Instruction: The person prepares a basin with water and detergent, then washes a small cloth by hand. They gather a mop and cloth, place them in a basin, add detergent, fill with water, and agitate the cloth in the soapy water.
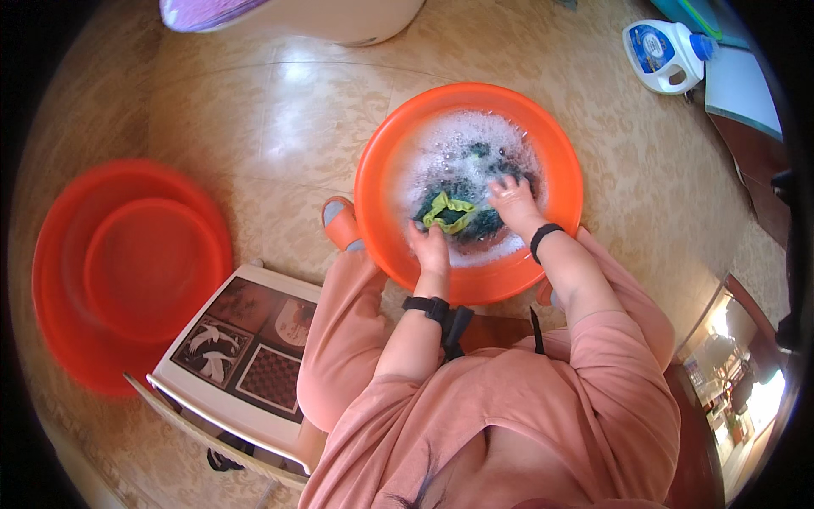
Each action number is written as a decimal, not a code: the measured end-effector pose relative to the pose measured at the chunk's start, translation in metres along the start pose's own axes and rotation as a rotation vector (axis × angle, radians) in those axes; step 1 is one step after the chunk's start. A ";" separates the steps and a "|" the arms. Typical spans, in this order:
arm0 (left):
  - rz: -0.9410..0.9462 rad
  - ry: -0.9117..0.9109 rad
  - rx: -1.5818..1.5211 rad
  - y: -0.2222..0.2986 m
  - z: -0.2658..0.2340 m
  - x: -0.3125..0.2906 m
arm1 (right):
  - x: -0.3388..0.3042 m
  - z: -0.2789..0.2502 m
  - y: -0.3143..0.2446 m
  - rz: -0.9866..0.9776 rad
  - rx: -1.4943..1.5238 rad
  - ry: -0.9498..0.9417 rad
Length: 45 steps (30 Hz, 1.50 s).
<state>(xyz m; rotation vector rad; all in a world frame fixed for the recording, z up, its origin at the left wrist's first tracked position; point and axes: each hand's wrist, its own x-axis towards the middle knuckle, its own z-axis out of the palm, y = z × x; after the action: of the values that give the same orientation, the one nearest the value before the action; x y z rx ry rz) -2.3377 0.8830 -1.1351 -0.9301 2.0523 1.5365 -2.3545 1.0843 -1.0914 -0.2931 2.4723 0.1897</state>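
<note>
In front of me stands an orange basin (379, 170) with sudsy water (449, 136). A wet dark green cloth (485, 224) with a yellow-green band (459, 205) lies bunched in the foam. At the near left of the basin, my left hand (431, 248) is closed on the cloth beside the band, its fingertips partly hidden. My right hand (515, 205) rests over the cloth and suds on the right, fingers apart, with nothing gripped that I can see.
An empty-looking red basin (140, 267) sits at the left, next to a white chair (246, 343) with a patterned seat. A white detergent jug (666, 55) with a blue cap stands at the far right. A white tub (339, 17) is at the back.
</note>
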 end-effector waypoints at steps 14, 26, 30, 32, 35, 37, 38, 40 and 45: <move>-0.661 -1.007 -1.027 0.093 -0.007 -0.095 | -0.125 -0.121 -0.014 -0.254 1.000 0.499; -0.373 -1.193 -1.342 0.144 -0.037 -0.155 | -0.173 -0.145 -0.006 -0.175 2.144 0.633; -0.493 -1.166 -1.366 0.167 -0.055 -0.185 | -0.153 -0.117 -0.014 0.177 2.579 0.169; -0.479 -1.211 -1.382 0.173 -0.059 -0.198 | -0.147 -0.110 -0.021 0.025 2.706 -0.130; -0.547 -1.321 -1.388 0.175 -0.063 -0.206 | -0.139 -0.112 -0.020 -0.113 2.733 -0.299; -0.603 -1.334 -1.289 0.172 -0.065 -0.205 | -0.134 -0.123 -0.011 -0.191 2.713 -0.337; -0.610 -1.310 -1.188 0.172 -0.067 -0.199 | -0.131 -0.130 -0.007 -0.222 2.696 -0.345; -0.592 -1.299 -1.034 0.174 -0.067 -0.188 | -0.128 -0.146 0.001 -0.298 2.626 -0.320; -0.246 -1.092 -0.540 0.193 -0.065 -0.183 | -0.134 -0.185 0.015 -0.524 2.294 -0.060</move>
<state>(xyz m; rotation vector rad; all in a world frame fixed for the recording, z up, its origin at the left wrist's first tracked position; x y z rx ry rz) -2.3456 0.9023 -0.8620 -0.3021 0.7564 1.8712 -2.3615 1.0822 -0.8628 0.1383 1.0702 -2.3851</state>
